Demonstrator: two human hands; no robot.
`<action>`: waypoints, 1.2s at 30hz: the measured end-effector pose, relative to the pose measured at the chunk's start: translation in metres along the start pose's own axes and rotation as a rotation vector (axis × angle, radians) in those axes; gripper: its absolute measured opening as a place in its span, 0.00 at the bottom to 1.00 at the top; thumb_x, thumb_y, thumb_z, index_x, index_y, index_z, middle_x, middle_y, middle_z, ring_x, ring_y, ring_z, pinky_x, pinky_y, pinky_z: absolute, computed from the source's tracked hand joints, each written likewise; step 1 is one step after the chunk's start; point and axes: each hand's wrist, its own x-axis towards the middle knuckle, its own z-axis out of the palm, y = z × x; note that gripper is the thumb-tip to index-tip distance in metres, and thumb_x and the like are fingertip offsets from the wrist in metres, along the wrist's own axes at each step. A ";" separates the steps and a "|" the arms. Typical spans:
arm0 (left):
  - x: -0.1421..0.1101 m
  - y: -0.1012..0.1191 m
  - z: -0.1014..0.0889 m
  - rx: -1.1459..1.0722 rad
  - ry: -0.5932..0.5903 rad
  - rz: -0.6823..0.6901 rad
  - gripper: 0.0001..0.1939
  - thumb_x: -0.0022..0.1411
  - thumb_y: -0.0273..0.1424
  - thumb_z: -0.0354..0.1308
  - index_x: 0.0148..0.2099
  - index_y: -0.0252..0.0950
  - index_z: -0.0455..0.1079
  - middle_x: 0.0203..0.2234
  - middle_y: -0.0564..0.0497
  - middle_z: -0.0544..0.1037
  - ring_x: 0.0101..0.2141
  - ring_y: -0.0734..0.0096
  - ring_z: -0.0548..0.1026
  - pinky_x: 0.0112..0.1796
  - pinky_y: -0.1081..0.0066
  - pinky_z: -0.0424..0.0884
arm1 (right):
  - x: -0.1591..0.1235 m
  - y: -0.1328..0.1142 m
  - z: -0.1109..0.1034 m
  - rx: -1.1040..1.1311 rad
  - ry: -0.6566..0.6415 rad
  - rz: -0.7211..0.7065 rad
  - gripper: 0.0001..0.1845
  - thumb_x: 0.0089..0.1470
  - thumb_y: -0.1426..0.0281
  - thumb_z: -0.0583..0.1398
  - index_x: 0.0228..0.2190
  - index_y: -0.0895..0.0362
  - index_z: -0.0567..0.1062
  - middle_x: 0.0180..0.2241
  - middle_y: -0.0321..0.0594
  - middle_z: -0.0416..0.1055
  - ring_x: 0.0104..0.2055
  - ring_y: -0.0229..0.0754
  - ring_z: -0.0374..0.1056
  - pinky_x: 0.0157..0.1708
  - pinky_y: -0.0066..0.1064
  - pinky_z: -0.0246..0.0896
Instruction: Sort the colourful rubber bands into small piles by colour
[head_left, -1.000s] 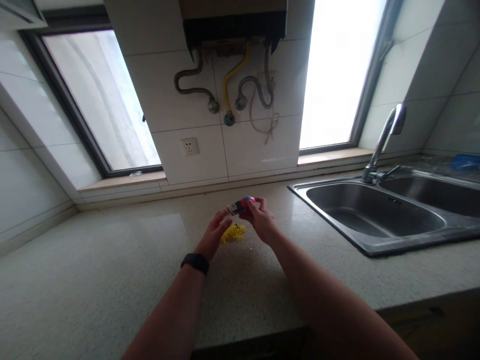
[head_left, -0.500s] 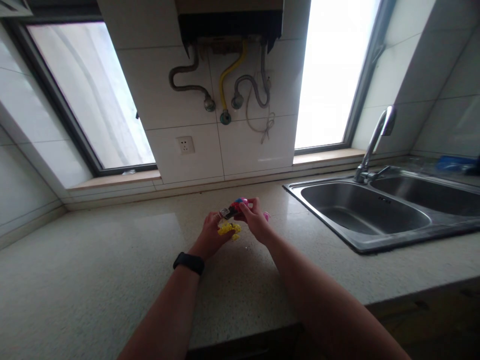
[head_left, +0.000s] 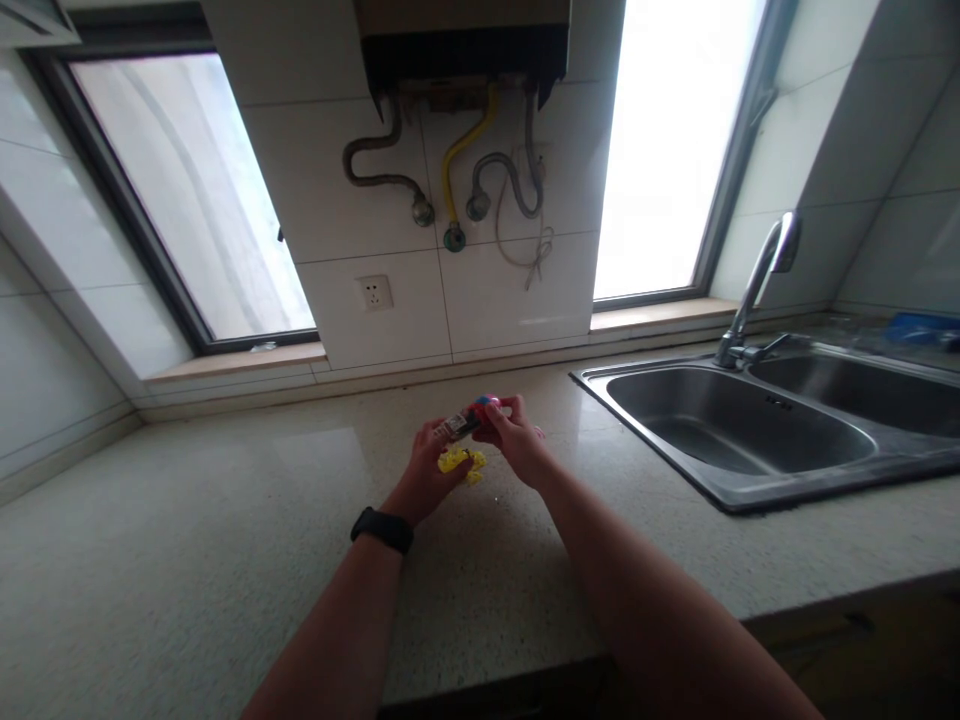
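Note:
Over the speckled counter my two hands are close together. My left hand, with a black band on the wrist, is closed around a small yellow, bumpy, bead-like piece that shows between thumb and fingers. My right hand pinches a small red, blue and pink piece. A dark part with a pale printed label runs from it toward my left fingertips, which seem to touch it. A bit of pink shows behind my right hand. The exact kind of these small things is too small to tell.
At the right, a steel double sink with a curved faucet is set into the counter. A wall socket and hoses under a heater are on the tiled wall. Something blue lies beyond the sink.
The view has shifted slightly. Both hands stay in nearly the same place, holding the same things, and the labelled part is turned a little more toward me.

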 end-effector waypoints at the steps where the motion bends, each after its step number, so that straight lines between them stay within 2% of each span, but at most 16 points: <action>1: 0.000 -0.001 0.000 0.020 0.002 -0.001 0.32 0.59 0.35 0.63 0.64 0.47 0.60 0.55 0.44 0.63 0.53 0.58 0.65 0.48 0.59 0.71 | -0.001 0.000 0.001 -0.011 -0.023 0.002 0.23 0.51 0.55 0.65 0.37 0.51 0.59 0.33 0.33 0.77 0.31 0.39 0.75 0.35 0.36 0.72; 6: 0.000 -0.006 0.002 0.148 0.003 -0.002 0.36 0.56 0.31 0.64 0.65 0.46 0.59 0.53 0.45 0.66 0.53 0.56 0.64 0.52 0.55 0.67 | -0.004 -0.003 0.005 -0.051 -0.054 -0.015 0.24 0.50 0.57 0.66 0.36 0.51 0.57 0.32 0.31 0.76 0.29 0.37 0.74 0.34 0.35 0.72; 9: 0.000 -0.011 0.003 0.159 0.009 -0.021 0.34 0.56 0.29 0.63 0.64 0.46 0.61 0.52 0.46 0.68 0.51 0.57 0.65 0.51 0.55 0.67 | -0.004 -0.003 0.005 -0.067 -0.059 0.000 0.25 0.49 0.56 0.66 0.35 0.51 0.57 0.31 0.31 0.76 0.29 0.38 0.74 0.34 0.35 0.73; 14: -0.001 -0.013 0.003 0.139 -0.011 -0.060 0.30 0.55 0.30 0.64 0.60 0.44 0.65 0.51 0.46 0.69 0.50 0.57 0.67 0.52 0.54 0.67 | -0.004 0.000 0.004 -0.099 -0.041 -0.005 0.26 0.48 0.54 0.66 0.35 0.50 0.56 0.31 0.32 0.76 0.30 0.40 0.75 0.33 0.36 0.73; 18: 0.000 -0.010 -0.001 0.133 -0.017 -0.040 0.28 0.56 0.30 0.63 0.59 0.43 0.66 0.49 0.46 0.69 0.51 0.57 0.67 0.54 0.52 0.65 | -0.005 0.002 0.005 -0.097 -0.022 -0.011 0.25 0.49 0.55 0.66 0.36 0.51 0.57 0.32 0.34 0.77 0.30 0.40 0.74 0.34 0.38 0.72; 22: 0.002 -0.010 -0.002 0.075 0.008 -0.036 0.25 0.58 0.32 0.61 0.58 0.42 0.67 0.51 0.44 0.68 0.53 0.57 0.68 0.50 0.54 0.70 | -0.004 0.007 0.004 -0.081 0.009 -0.010 0.24 0.50 0.54 0.65 0.36 0.51 0.57 0.31 0.34 0.77 0.28 0.39 0.74 0.34 0.39 0.72; 26: 0.004 -0.008 0.000 -0.040 0.019 -0.058 0.26 0.60 0.32 0.60 0.60 0.42 0.65 0.55 0.43 0.69 0.54 0.57 0.68 0.50 0.57 0.71 | -0.002 0.009 0.003 -0.075 0.043 -0.035 0.25 0.49 0.53 0.66 0.37 0.51 0.58 0.31 0.34 0.77 0.28 0.39 0.74 0.34 0.38 0.72; 31: 0.005 -0.005 0.000 -0.113 0.015 -0.069 0.25 0.61 0.31 0.59 0.61 0.41 0.66 0.59 0.43 0.68 0.58 0.58 0.67 0.59 0.54 0.62 | -0.001 0.006 0.003 -0.038 0.053 -0.028 0.26 0.48 0.53 0.66 0.37 0.51 0.59 0.32 0.36 0.77 0.30 0.41 0.76 0.36 0.39 0.73; 36: 0.004 -0.007 -0.002 -0.132 -0.022 -0.071 0.25 0.63 0.30 0.57 0.62 0.41 0.65 0.62 0.44 0.65 0.61 0.58 0.63 0.61 0.53 0.57 | -0.001 0.003 0.002 -0.047 0.071 -0.053 0.24 0.49 0.55 0.66 0.37 0.52 0.60 0.32 0.36 0.78 0.32 0.42 0.76 0.39 0.42 0.72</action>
